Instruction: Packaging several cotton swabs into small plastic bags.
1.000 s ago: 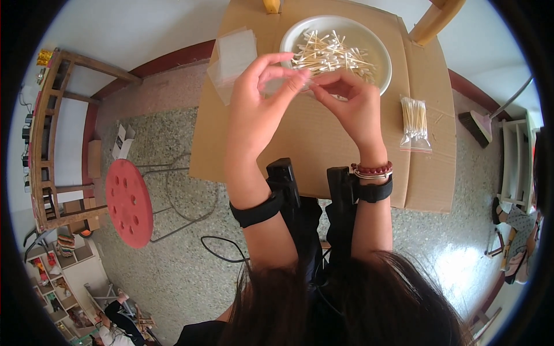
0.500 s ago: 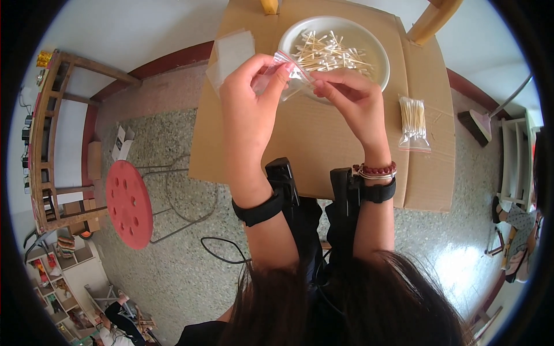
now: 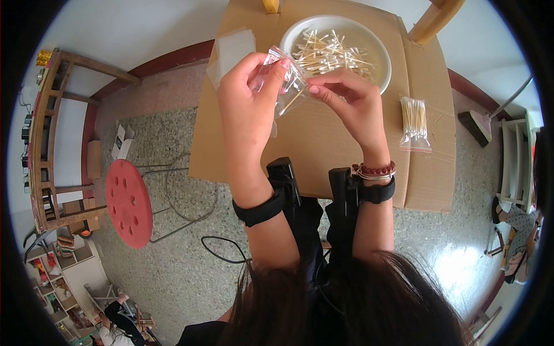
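Observation:
A small clear zip bag is held up between my hands over the cardboard, just in front of the bowl. My left hand pinches its mouth between thumb and fingers on the left. At the other end of the mouth, my right hand has thumb and fingertips closed on the bag's edge. One cotton swab lies slanted in the bag, its white tip toward the lower corner. Behind my hands, a white bowl contains a heap of loose cotton swabs.
A filled bag of cotton swabs lies right on the cardboard. Flat clear bags are at the back left. A red stool stands left on the floor, a broom at the right. Wooden legs rise behind.
The bag's mouth has tilted, and more of its clear body now shows below my fingers. My left hand has shifted slightly left; the swab in the bag is plainer to see.

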A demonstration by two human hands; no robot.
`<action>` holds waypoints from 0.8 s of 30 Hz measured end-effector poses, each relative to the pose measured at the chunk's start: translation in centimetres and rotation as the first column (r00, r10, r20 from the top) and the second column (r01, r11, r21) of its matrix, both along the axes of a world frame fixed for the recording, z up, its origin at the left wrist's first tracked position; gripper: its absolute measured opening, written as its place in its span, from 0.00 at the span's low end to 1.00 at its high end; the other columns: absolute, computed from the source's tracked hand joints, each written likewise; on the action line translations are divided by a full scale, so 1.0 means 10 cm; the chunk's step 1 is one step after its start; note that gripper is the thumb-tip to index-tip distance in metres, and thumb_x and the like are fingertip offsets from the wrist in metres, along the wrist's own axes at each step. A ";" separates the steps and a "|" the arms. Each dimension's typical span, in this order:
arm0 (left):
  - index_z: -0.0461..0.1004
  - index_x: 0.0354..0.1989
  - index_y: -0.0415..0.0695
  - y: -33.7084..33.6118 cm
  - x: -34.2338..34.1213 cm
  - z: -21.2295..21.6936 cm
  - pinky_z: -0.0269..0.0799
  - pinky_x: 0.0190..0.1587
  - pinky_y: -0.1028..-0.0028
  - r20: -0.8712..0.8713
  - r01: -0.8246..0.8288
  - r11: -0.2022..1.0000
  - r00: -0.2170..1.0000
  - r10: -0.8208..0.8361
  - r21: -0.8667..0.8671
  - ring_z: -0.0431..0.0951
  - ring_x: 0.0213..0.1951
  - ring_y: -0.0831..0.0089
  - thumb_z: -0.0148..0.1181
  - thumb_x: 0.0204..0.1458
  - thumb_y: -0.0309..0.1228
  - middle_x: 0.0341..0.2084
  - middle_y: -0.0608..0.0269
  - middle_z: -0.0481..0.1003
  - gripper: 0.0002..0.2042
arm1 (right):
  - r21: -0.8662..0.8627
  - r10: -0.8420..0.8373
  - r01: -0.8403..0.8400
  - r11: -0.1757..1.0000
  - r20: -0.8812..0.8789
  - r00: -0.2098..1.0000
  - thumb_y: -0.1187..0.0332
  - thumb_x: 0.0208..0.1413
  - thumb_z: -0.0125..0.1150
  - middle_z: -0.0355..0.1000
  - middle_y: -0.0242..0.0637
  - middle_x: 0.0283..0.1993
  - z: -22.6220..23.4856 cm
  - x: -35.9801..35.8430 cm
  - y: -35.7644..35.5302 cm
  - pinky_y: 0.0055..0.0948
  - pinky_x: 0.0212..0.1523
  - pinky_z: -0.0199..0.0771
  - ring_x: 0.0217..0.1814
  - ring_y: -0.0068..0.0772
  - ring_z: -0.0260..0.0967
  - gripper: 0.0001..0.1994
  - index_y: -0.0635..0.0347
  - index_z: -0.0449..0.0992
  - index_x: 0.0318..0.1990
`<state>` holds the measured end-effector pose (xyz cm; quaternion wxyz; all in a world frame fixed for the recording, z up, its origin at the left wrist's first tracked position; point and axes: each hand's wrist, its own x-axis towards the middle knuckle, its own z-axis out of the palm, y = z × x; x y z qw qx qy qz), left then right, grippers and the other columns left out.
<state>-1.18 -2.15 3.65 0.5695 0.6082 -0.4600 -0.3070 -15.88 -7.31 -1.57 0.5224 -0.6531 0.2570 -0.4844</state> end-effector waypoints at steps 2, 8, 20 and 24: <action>0.72 0.32 0.33 0.00 0.02 -0.02 0.68 0.30 0.80 0.027 0.009 1.000 1.000 -0.008 -0.020 0.73 0.27 0.80 0.56 0.51 0.29 0.26 0.61 0.75 0.09 | 0.093 0.012 -0.014 0.996 0.020 1.000 0.77 0.46 0.61 0.74 0.36 0.34 0.01 0.02 0.02 0.19 0.38 0.73 0.35 0.22 0.71 0.08 0.67 0.77 0.36; 0.72 0.31 0.34 -0.01 0.02 -0.06 0.68 0.29 0.80 0.092 0.018 0.998 0.996 -0.012 -0.066 0.73 0.26 0.80 0.56 0.51 0.29 0.24 0.61 0.75 0.09 | 0.180 0.077 -0.078 0.981 0.013 0.997 0.78 0.46 0.61 0.74 0.35 0.35 0.02 0.03 0.02 0.19 0.39 0.73 0.36 0.22 0.72 0.09 0.67 0.76 0.37; 0.73 0.29 0.35 -0.01 0.03 -0.08 0.66 0.30 0.81 0.263 0.056 0.998 0.963 -0.063 0.036 0.71 0.27 0.83 0.56 0.51 0.28 0.23 0.65 0.74 0.08 | -0.004 0.138 -0.140 0.990 -0.157 0.978 0.76 0.45 0.62 0.67 0.32 0.26 -0.09 0.05 0.02 0.20 0.31 0.68 0.28 0.20 0.65 0.07 0.62 0.76 0.34; 0.73 0.29 0.35 -0.01 0.02 -0.08 0.64 0.29 0.81 0.261 0.053 0.998 0.963 -0.060 0.030 0.69 0.25 0.83 0.56 0.51 0.29 0.22 0.65 0.74 0.08 | 0.004 0.174 -0.179 0.984 -0.251 0.952 0.75 0.44 0.62 0.65 0.31 0.25 -0.01 0.04 0.03 0.21 0.29 0.65 0.26 0.20 0.62 0.06 0.62 0.75 0.32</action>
